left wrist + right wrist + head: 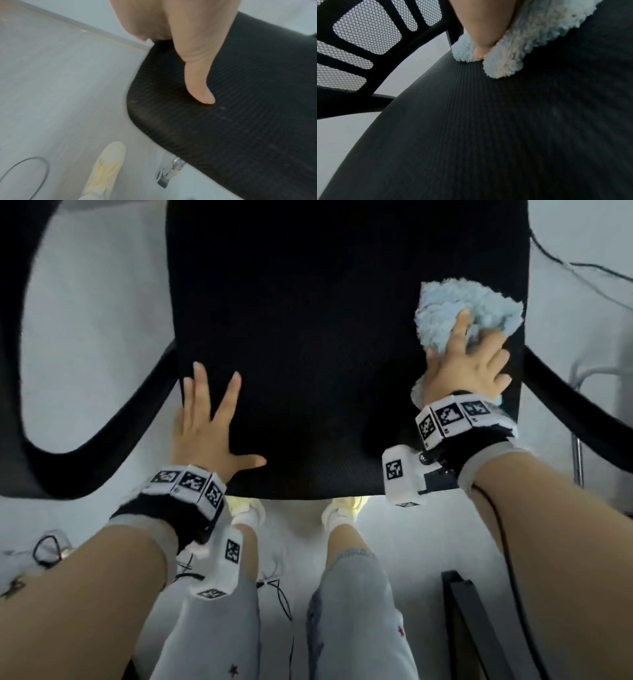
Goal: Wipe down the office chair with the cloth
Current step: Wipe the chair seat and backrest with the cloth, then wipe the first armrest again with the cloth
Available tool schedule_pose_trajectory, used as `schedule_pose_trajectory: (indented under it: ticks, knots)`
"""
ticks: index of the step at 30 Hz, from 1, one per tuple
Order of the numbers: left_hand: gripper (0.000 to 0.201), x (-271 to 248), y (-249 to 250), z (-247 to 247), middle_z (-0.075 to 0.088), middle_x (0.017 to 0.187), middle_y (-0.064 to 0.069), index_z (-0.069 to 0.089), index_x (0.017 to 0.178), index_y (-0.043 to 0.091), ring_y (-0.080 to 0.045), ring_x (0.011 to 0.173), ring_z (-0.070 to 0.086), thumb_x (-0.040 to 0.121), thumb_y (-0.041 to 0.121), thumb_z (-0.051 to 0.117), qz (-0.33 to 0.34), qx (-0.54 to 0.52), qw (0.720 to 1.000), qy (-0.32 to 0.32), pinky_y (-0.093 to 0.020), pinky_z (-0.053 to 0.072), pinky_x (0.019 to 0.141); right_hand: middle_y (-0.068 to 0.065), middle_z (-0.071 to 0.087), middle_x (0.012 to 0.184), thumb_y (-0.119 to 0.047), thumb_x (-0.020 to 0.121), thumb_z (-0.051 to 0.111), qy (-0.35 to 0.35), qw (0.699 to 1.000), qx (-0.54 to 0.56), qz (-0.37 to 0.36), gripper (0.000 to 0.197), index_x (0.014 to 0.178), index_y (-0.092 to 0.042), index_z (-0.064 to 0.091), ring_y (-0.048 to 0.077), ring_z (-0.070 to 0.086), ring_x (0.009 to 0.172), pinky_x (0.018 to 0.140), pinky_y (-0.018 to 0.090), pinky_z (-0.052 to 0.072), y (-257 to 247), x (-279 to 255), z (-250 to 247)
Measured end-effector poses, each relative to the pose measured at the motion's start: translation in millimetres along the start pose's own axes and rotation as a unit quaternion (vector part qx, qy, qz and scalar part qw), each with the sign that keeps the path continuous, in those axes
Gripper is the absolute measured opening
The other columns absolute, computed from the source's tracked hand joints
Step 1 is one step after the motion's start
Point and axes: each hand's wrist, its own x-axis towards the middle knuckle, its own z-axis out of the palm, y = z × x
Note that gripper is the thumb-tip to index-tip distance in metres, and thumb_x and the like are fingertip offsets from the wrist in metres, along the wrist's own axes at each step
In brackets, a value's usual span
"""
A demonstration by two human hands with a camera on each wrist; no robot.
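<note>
The office chair's black mesh seat (325,337) fills the head view. My left hand (212,419) lies flat on its front left corner, fingers spread and straight; in the left wrist view the thumb (200,81) rests on the seat (240,108). My right hand (469,364) presses a fluffy light-blue cloth (455,302) onto the seat's right side, fingers spread over it. Part of the cloth bunches up between the fingers. In the right wrist view the cloth (522,44) lies around my thumb on the seat (471,135), with the mesh backrest (368,33) behind.
Black armrests curve out at the left (85,446) and right (565,392). My legs and pale shoes (246,508) stand at the seat's front edge. Cables (582,268) lie on the light floor at the right, a cable loop (34,169) at the left. A black frame (472,628) stands lower right.
</note>
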Motion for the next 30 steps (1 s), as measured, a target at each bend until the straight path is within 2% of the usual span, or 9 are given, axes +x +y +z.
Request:
schedule_pose_trajectory:
  ticks: [3, 6, 10, 12, 14, 19, 22, 26, 30]
  knots:
    - [0.112, -27.1, -40.8, 3.0, -0.007, 0.157, 0.001, -0.009, 0.143, 0.042, -0.022, 0.144, 0.008, 0.073, 0.020, 0.075, -0.047, -0.125, 0.990, -0.044, -0.043, 0.024, 0.113, 0.020, 0.021, 0.145, -0.044, 0.095, 0.037, -0.025, 1.000, -0.001, -0.001, 0.063, 0.146, -0.029, 0.005, 0.036, 0.034, 0.118, 0.093, 0.049, 0.031, -22.5, -49.5, 15.4]
    - [0.104, -44.5, -53.6, 10.7, 0.029, 0.150, 0.006, -0.011, 0.140, 0.047, -0.017, 0.132, 0.038, 0.081, 0.008, 0.065, -0.062, -0.232, 0.967, -0.090, -0.032, 0.033, 0.107, 0.017, 0.035, 0.137, -0.046, 0.086, 0.050, -0.072, 0.992, -0.024, -0.096, 0.068, 0.144, -0.028, 0.020, 0.033, 0.043, 0.107, 0.084, 0.046, 0.039, -52.2, -120.1, 37.1]
    - [0.100, -38.3, -51.4, 16.9, 0.025, 0.152, 0.003, -0.012, 0.141, 0.043, -0.017, 0.135, 0.035, 0.084, 0.009, 0.062, -0.080, -0.275, 0.955, -0.079, -0.033, 0.029, 0.111, 0.008, 0.042, 0.116, -0.051, 0.060, 0.072, -0.130, 0.949, -0.054, -0.283, 0.078, 0.130, -0.028, 0.047, 0.028, 0.044, 0.091, 0.070, 0.041, 0.048, -65.5, -180.8, 50.5]
    - [0.098, -34.8, -49.0, 15.0, 0.021, 0.154, 0.000, -0.013, 0.143, 0.038, -0.018, 0.137, 0.031, 0.085, 0.012, 0.061, -0.086, -0.282, 0.951, -0.095, -0.034, 0.027, 0.112, 0.007, 0.042, 0.126, -0.052, 0.070, 0.068, -0.169, 0.919, -0.087, -0.345, 0.078, 0.138, -0.032, 0.036, 0.028, 0.045, 0.103, 0.082, 0.043, 0.044, -58.8, -182.3, 40.3]
    - [0.091, -35.8, -45.3, 6.9, 0.019, 0.154, 0.000, -0.007, 0.145, 0.033, -0.020, 0.138, 0.030, 0.087, 0.015, 0.060, -0.102, -0.279, 0.949, -0.110, -0.031, 0.028, 0.110, 0.006, 0.027, 0.140, -0.048, 0.090, 0.045, -0.212, 0.890, -0.116, -0.386, 0.065, 0.145, -0.033, 0.014, 0.028, 0.032, 0.121, 0.097, 0.045, 0.031, -51.2, -174.3, 26.6]
    - [0.059, -57.8, -49.3, -28.5, 0.033, 0.149, -0.006, 0.032, 0.142, 0.020, -0.024, 0.133, 0.037, 0.088, 0.018, 0.057, -0.156, -0.320, 0.927, -0.122, -0.033, 0.031, 0.108, 0.006, 0.024, 0.139, -0.045, 0.094, 0.037, -0.228, 0.906, -0.096, -0.344, 0.057, 0.144, -0.034, 0.013, 0.027, 0.029, 0.123, 0.099, 0.043, 0.028, -58.3, -176.1, -25.3]
    - [0.052, -77.3, -63.7, -55.4, 0.041, 0.143, -0.011, 0.043, 0.137, 0.012, -0.025, 0.131, 0.040, 0.087, 0.013, 0.059, -0.219, -0.385, 0.893, -0.083, -0.036, 0.034, 0.105, 0.005, 0.026, 0.137, -0.045, 0.095, 0.036, -0.217, 0.924, -0.059, -0.310, 0.055, 0.144, -0.036, 0.015, 0.026, 0.031, 0.120, 0.098, 0.043, 0.030, -75.4, -188.3, -56.6]
    - [0.051, -100.8, -84.6, -92.8, 0.046, 0.138, -0.018, 0.043, 0.133, 0.000, -0.033, 0.125, 0.045, 0.088, 0.017, 0.059, -0.258, -0.400, 0.877, -0.064, -0.040, 0.038, 0.103, 0.004, 0.025, 0.135, -0.045, 0.095, 0.034, -0.216, 0.931, 0.007, -0.294, 0.054, 0.144, -0.037, 0.012, 0.023, 0.032, 0.118, 0.099, 0.040, 0.031, -110.2, -212.6, -93.4]
    - [0.070, -114.1, -106.5, -126.0, 0.044, 0.141, -0.011, 0.026, 0.143, 0.012, -0.030, 0.123, 0.048, 0.084, 0.008, 0.063, -0.238, -0.479, 0.845, 0.018, -0.042, 0.037, 0.105, 0.005, 0.024, 0.135, -0.045, 0.095, 0.033, -0.177, 0.933, 0.055, -0.308, 0.056, 0.145, -0.036, 0.008, 0.022, 0.031, 0.118, 0.098, 0.038, 0.030, -150.9, -237.6, -125.1]
